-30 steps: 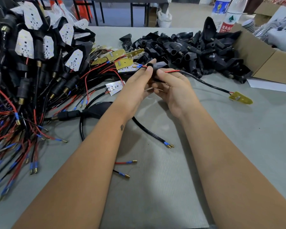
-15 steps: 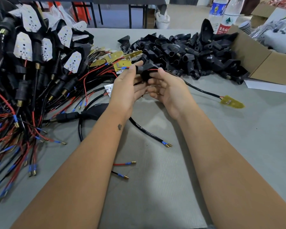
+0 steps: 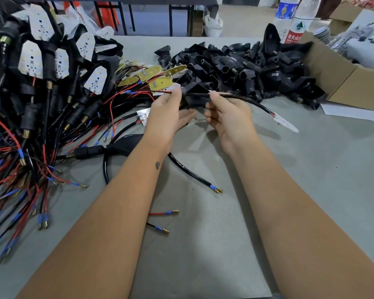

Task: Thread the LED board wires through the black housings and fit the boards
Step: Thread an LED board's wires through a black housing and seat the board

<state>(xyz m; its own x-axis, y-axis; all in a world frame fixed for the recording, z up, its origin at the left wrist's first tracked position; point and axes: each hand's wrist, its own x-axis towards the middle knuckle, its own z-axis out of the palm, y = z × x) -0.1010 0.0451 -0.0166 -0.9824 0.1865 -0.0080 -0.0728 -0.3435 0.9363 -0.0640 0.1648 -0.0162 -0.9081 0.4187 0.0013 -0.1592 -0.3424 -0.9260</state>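
Head view: a black housing (image 3: pixel 193 98) is gripped by the left hand (image 3: pixel 167 117). Its sheathed wire (image 3: pixel 248 102) is pinched by the right hand (image 3: pixel 229 117).

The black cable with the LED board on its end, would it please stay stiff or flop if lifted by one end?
Probably floppy: the black cable sags from the right hand. Its LED board looks thin and light, so it would likely dangle.

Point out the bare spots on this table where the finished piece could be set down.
Bare mat lies right of the right hand, in front of the cardboard box, near the dangling LED board. The near middle, between the forearms, holds only a few loose wire ends. The left side is crowded with the wire pile; the far middle holds the black housings.
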